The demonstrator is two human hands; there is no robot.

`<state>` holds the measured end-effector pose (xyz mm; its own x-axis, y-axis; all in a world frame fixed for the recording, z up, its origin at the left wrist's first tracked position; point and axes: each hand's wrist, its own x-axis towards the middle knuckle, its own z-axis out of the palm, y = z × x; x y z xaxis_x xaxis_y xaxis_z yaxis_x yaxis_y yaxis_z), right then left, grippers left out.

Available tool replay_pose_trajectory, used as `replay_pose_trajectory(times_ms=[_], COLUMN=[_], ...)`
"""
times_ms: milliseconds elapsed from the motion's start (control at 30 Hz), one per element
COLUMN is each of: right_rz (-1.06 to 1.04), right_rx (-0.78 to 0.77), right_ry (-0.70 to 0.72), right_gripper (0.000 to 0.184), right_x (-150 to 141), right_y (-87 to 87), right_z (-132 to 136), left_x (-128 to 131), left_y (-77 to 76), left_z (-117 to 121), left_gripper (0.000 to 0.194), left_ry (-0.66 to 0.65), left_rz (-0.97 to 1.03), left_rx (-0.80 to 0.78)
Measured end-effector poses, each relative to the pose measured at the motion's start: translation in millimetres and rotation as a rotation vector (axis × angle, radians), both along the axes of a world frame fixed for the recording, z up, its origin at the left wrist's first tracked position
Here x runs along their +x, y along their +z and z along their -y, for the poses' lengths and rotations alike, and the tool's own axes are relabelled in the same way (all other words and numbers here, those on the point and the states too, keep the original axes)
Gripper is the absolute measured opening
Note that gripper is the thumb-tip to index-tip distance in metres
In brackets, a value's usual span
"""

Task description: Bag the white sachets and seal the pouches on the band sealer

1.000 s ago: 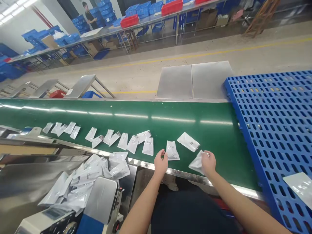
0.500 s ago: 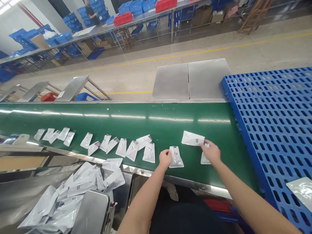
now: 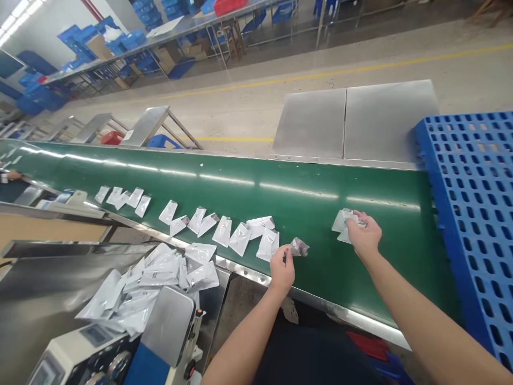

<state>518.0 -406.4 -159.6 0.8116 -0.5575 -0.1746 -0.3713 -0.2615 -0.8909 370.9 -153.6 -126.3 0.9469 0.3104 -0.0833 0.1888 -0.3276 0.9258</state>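
My left hand (image 3: 282, 267) pinches a small silver-white pouch (image 3: 300, 247) near the front edge of the green conveyor belt (image 3: 304, 208). To the right, my right hand (image 3: 364, 233) has its fingers closed on white pouches (image 3: 343, 222), which look like two overlapping; its fingers partly cover them. Just left of my left hand, a flat white pouch (image 3: 267, 244) lies on the belt. Several more pouches (image 3: 222, 231) are strung out leftward from it in a loose row, some overlapping.
A heap of white pouches (image 3: 160, 272) lies on a metal surface at lower left, beside a machine with knobs (image 3: 100, 347). A blue slotted pallet (image 3: 473, 176) borders the belt's right end. Steel tables (image 3: 312, 123) stand beyond the belt. Another person's hand (image 3: 14, 175) shows at far left.
The view has swung to the right. My right hand has gathered the pouches near it into its grip. The pouch at my left hand has turned and now sits between its fingertips.
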Motion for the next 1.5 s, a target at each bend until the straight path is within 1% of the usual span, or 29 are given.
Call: replay_pose_trajectory(times_ms=[67, 100, 133, 167, 200, 267, 300, 333, 400, 467, 533, 600, 667, 733, 767, 833, 867, 933, 1033, 1100, 1167, 1200, 1267, 1333, 1400, 1500], right_rz=[0.040, 0.026, 0.000, -0.026, -0.043, -0.044, -0.039, -0.045, -0.112, -0.237, -0.394, -0.547, -0.618, -0.607, -0.590, -0.539, -0.494, -0.373, -0.266, -0.259, -0.240, -0.224, -0.205, -0.199, -0.171, -0.069], right_rx=[-0.061, -0.058, -0.035, 0.002, 0.041, 0.108, 0.132, 0.150, 0.169, 0.185, 0.277, 0.428, 0.513, 0.502, 0.482, 0.431, 0.389, 0.278, 0.142, 0.117, 0.138, 0.165, 0.231, 0.269, 0.228, 0.044], right_ry=[0.237, 0.339, 0.427, 0.496, 0.540, 0.588, 0.605, 0.622, 0.629, 0.592, 0.533, 0.450, 0.325, 0.237, 0.230, 0.295, 0.347, 0.477, 0.677, 0.776, 0.796, 0.788, 0.776, 0.799, 0.835, 0.850], right_gripper=[0.023, 0.025, 0.032, 0.041, 0.052, 0.071, 0.075, 0.073, 0.061, 0.057, 0.061, 0.070, 0.075, 0.074, 0.071, 0.062, 0.058, 0.052, 0.048, 0.049, 0.050, 0.054, 0.063, 0.057, 0.050, 0.048], right_x=[-21, -36, -50, -64, -76, -91, -94, -96, -96, -96, -97, -97, -94, -89, -87, -87, -89, -100, -122, -132, -133, -130, -122, -113, -109, -117], right_y=[18.1, 26.8, 34.4, 40.7, 45.3, 50.0, 50.6, 50.1, 46.8, 40.8, 33.0, 25.1, 18.5, 13.9, 12.5, 11.7, 12.4, 16.9, 31.6, 44.9, 57.4, 62.3, 68.1, 68.9, 66.6, 61.3], right_z=[-10, -19, -32, -47, -64, -94, -106, -114, -120, -118, -118, -125, -141, -155, -160, -159, -155, -139, -112, -101, -97, -97, -101, -105, -106, -101], left_x=[1, 2, 4, 6, 9, 14, 17, 20, 28, 41, 62, 89, 115, 136, 143, 148, 146, 134, 99, 71, 46, 35, 21, 14, 11, 4], left_y=[5.6, 7.9, 10.0, 11.9, 13.6, 16.2, 17.0, 17.3, 16.6, 13.7, 8.2, -0.1, -10.0, -18.8, -21.9, -24.0, -22.9, -17.3, -4.5, 4.1, 12.0, 15.7, 22.6, 27.9, 30.7, 32.3], left_z=[-5, -6, -8, -9, -10, -14, -18, -23, -37, -56, -73, -84, -84, -77, -72, -64, -62, -61, -65, -67, -64, -62, -57, -55, -55, -55], left_gripper=[0.040, 0.041, 0.041, 0.042, 0.042, 0.043, 0.043, 0.043, 0.041, 0.040, 0.039, 0.041, 0.047, 0.044, 0.038, 0.023, 0.018, 0.018, 0.023, 0.022, 0.016, 0.014, 0.016, 0.023, 0.025, 0.025], left_ry=[0.142, 0.202, 0.236, 0.238, 0.206, 0.057, -0.037, -0.124, -0.241, -0.266, -0.249, -0.260, -0.307, -0.364, -0.390, -0.430, -0.439, -0.433, -0.365, -0.292, -0.238, -0.238, -0.277, -0.323, -0.323, -0.290], left_rz=[-0.033, -0.059, -0.086, -0.109, -0.126, -0.152, -0.167, -0.183, -0.208, -0.214, -0.204, -0.194, -0.198, -0.217, -0.225, -0.224, -0.212, -0.170, -0.077, -0.026, -0.037, -0.071, -0.163, -0.221, -0.219, -0.217], left_rx=[0.018, 0.030, 0.039, 0.042, 0.041, 0.036, 0.044, 0.056, 0.095, 0.154, 0.229, 0.303, 0.353, 0.381, 0.387, 0.388, 0.383, 0.369, 0.344, 0.292, 0.183, 0.107, -0.040, -0.152, -0.211, -0.237])
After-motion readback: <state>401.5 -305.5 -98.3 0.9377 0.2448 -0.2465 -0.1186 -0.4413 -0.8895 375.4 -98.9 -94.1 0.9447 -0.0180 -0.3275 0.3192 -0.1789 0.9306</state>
